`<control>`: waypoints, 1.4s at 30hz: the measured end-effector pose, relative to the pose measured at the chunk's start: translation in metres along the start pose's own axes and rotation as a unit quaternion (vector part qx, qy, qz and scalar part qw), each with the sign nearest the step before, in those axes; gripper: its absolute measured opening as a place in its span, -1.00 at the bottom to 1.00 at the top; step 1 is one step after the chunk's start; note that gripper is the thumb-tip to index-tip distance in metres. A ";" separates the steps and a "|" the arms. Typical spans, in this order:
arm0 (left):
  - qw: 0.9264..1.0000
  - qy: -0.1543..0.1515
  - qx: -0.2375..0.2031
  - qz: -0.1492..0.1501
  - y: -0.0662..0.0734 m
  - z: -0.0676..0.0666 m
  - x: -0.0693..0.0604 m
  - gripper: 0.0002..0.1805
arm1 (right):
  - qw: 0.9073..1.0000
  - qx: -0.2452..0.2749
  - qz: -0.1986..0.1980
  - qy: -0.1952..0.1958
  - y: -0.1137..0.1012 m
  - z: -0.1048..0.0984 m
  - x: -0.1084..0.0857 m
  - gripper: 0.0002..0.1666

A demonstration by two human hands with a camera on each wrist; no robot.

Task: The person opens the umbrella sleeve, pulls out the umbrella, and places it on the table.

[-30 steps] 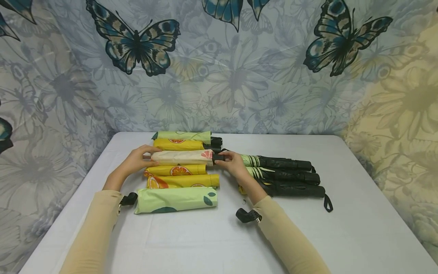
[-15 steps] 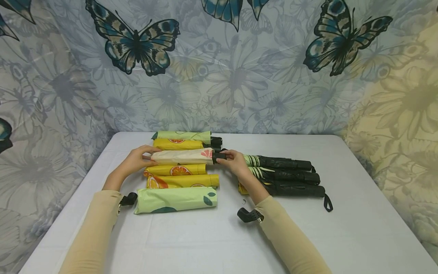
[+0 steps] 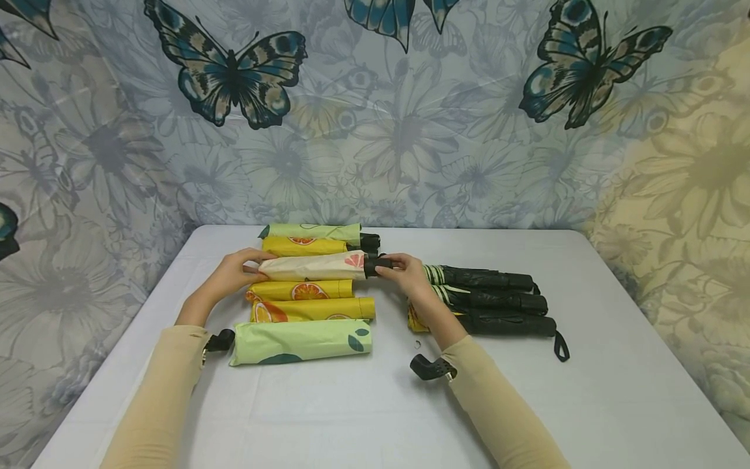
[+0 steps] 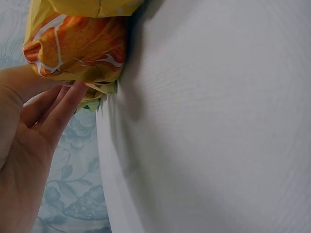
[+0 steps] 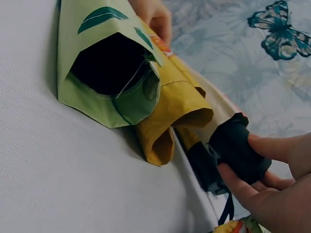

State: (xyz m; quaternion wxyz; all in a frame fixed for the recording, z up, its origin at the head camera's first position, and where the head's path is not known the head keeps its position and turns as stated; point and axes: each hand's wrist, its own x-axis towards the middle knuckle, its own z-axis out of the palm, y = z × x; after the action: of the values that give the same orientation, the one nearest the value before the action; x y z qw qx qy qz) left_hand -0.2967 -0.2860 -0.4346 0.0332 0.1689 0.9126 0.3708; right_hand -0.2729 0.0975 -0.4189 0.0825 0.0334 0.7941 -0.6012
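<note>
A cream cover (image 3: 313,267) with a pink citrus print lies across the row of covers, its closed end toward the left. My left hand (image 3: 234,270) pinches that left end between thumb and fingers; in the left wrist view a yellow cover partly hides the fingertips. From the cover's right end sticks out the black umbrella handle (image 5: 238,150). My right hand (image 3: 405,277) grips this handle with the thumb on one side and fingers on the other. The rest of the folded umbrella is hidden inside the cover.
Behind lie a green covered umbrella (image 3: 316,231) and a yellow one (image 3: 305,246). Nearer are two yellow covers (image 3: 322,309) and a light green cover (image 5: 109,114) with an open, hollow end. Several black folded umbrellas (image 3: 504,322) lie at right. A small ring (image 3: 418,344) is on the table.
My right hand has moved a little to the right with the handle, and more black shows beyond the cream cover. The left hand has stayed at the cover's left end.
</note>
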 end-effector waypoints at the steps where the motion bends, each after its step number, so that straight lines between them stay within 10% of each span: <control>1: 1.000 0.004 0.001 0.000 0.000 0.000 0.000 -0.50 | 1.000 0.007 0.001 -0.002 0.000 -0.001 0.000 -0.44; 42: 1.000 0.013 -0.024 -0.014 0.003 0.006 0.003 -0.72 | 0.997 0.073 0.000 -0.019 0.003 -0.041 -0.004 -0.39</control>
State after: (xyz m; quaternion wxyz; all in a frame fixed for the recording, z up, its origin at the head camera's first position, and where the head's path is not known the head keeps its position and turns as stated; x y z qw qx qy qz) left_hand -0.2978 -0.2794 -0.4369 0.0307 0.1505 0.9060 0.3944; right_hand -0.2723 0.1379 -0.4105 0.0950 0.0275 0.7464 -0.6582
